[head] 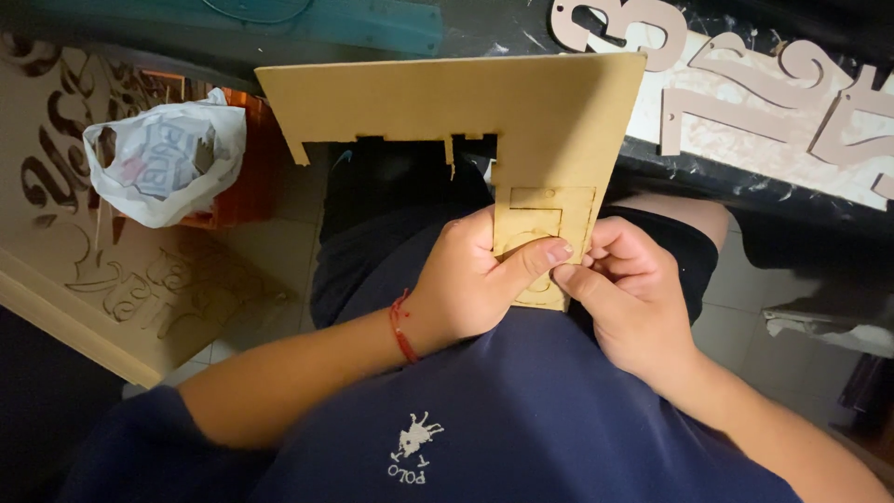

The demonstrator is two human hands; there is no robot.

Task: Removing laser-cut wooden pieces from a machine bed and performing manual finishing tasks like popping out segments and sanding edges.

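Held upright over the lap, a laser-cut brown board (549,121) runs lengthwise away from the body, its lower strip pinched between left hand (466,279) and right hand (633,289), thumbs apparently pressing a scored piece.

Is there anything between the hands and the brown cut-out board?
No, nothing visible is in the way. The left hand and the right hand both grip the lower part of the thin brown board directly, with both thumbs pressed on its cut panel.
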